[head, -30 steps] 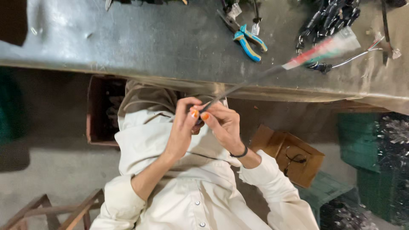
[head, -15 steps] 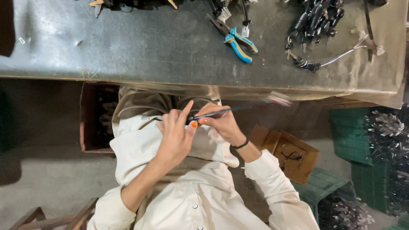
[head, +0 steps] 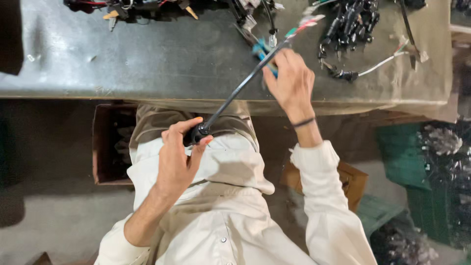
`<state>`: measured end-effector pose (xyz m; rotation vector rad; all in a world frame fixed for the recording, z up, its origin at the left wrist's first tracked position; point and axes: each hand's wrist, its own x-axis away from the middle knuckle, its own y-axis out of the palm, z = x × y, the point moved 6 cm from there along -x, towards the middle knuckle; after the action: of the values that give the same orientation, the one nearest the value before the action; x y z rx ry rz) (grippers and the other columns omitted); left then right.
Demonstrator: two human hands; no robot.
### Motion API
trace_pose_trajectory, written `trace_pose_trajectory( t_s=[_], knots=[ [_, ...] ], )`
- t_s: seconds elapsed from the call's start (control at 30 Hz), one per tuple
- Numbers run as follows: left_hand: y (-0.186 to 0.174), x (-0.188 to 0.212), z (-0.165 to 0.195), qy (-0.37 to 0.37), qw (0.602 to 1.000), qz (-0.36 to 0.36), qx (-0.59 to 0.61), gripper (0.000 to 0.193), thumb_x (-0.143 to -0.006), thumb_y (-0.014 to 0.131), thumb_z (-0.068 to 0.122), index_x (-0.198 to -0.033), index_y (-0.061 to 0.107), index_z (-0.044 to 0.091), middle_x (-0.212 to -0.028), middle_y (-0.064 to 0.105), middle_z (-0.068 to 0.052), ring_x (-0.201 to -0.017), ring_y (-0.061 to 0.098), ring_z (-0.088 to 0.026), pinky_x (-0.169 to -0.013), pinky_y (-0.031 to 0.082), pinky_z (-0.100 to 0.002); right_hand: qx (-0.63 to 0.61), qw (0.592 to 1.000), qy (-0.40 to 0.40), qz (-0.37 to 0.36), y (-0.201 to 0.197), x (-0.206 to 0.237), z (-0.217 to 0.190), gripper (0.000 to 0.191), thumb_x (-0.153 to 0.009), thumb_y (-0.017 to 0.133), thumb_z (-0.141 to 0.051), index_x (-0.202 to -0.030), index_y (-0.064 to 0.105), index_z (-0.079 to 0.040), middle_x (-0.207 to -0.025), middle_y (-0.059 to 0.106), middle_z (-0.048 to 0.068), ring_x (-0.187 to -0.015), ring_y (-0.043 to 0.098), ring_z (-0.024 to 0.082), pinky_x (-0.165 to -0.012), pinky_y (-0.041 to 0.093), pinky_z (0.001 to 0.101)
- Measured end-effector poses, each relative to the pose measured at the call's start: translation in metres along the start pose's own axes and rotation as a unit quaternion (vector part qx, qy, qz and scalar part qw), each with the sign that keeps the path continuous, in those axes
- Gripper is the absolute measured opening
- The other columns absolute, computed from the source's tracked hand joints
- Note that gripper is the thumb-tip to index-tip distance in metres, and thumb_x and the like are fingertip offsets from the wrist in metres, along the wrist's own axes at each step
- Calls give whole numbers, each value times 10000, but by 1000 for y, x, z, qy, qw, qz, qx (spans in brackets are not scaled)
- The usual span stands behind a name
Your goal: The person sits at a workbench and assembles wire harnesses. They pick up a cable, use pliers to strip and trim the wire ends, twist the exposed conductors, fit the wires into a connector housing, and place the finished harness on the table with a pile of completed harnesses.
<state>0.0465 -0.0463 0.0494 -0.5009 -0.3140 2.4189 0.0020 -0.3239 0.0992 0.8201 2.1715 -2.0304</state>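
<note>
My left hand (head: 174, 164) is closed on the black plug end (head: 200, 131) of a long black cable (head: 240, 84), close to my chest. The cable runs straight up and to the right to the grey table (head: 122, 54) and ends in red, green and white wires (head: 310, 20). My right hand (head: 290, 78) is stretched out over the table edge with its fingers curled around the cable near its far end. Under those fingers lie blue-handled pliers (head: 259, 51), mostly hidden.
A heap of black cable harnesses (head: 351, 24) and a loose white-and-green wire (head: 387, 60) lie at the table's right. Small connectors and keys (head: 122, 7) sit along the far edge. Below the table are an open cardboard box (head: 105, 147), a brown box (head: 354, 180) and green crates (head: 409, 162).
My right hand has left my chest and slid out along the cable to the table by the pliers. The cable is now pulled straight. My left hand stays at the plug end.
</note>
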Motion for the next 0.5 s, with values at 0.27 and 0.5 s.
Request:
trace_pose_trajectory(
  t_s=[0.27, 0.5],
  knots=[
    [-13, 1, -29, -48, 998, -7, -42, 319, -1032, 667, 224, -1284, 579, 50, -874, 689, -57, -851, 493, -271, -869, 404, -389, -674, 612, 228, -346, 49, 147, -80, 408, -918, 517, -76, -1324, 504, -56, -1210, 640, 149, -1005, 684, 225, -845, 589, 403],
    [-1, 18, -46, -79, 990, -72, -94, 248, -1031, 633, 239, -1212, 599, 73, -766, 679, -53, -755, 428, -281, -887, 330, -426, -428, 884, -82, -169, 66, 147, -110, 475, -895, 546, 59, -1320, 357, -40, -1449, 495, 224, -1161, 575, 359, -966, 513, 420]
  ],
)
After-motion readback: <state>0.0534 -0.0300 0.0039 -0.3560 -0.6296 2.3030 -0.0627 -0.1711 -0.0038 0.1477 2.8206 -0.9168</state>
